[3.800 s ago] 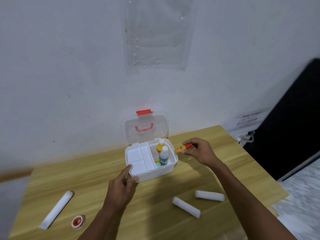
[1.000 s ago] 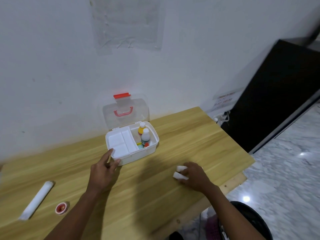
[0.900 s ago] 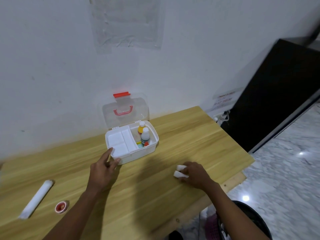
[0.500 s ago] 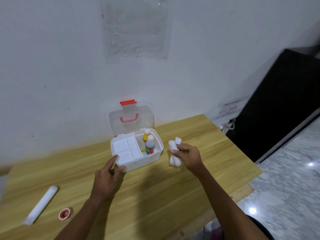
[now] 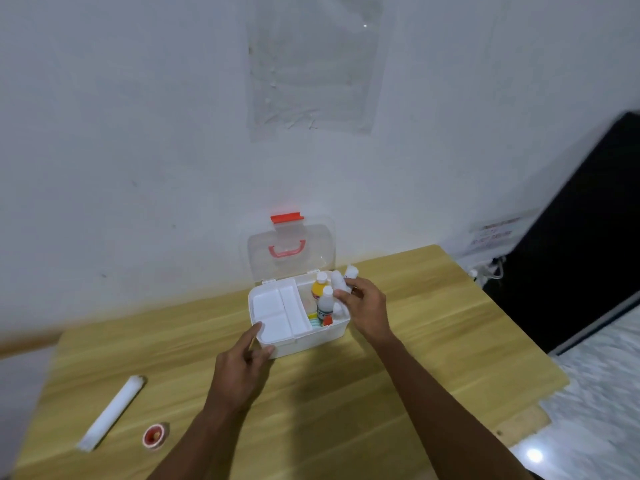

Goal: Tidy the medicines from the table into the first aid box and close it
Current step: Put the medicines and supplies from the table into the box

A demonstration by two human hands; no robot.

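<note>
R hand (image 5: 363, 306) reaches fwd from lower right, forearm running diagonally over the table (image 5: 433, 323), wrist just past the right-front corner of the first aid box (image 5: 311, 337). Fingers are curled w/ thumb on top, gripping 2 white rolls (image 5: 338, 284) side by side. The rolls stand tilted. Upper ends poke out above the fingers, lower ends dip into the box's right compartment, just beside the yellow bottle (image 5: 319, 289) and white bottle (image 5: 325, 306), both upright there. Can't tell if the rolls touch the box floor.

L hand (image 5: 242, 370) comes in from bottom centre, palm down. Index finger is straight, tip resting on the box's near-left rim. Thumb sits against the front wall at that corner, other fingers loosely bent, holding nothing.

Box sits at the back of the table near the wall, clear lid (image 5: 291, 251) up & open, red latch (image 5: 286, 218) on top.

Far left on the table, 1 long roll (image 5: 112, 412) lies flat, w/ a small red tape roll (image 5: 154, 435) near its front end.
</note>
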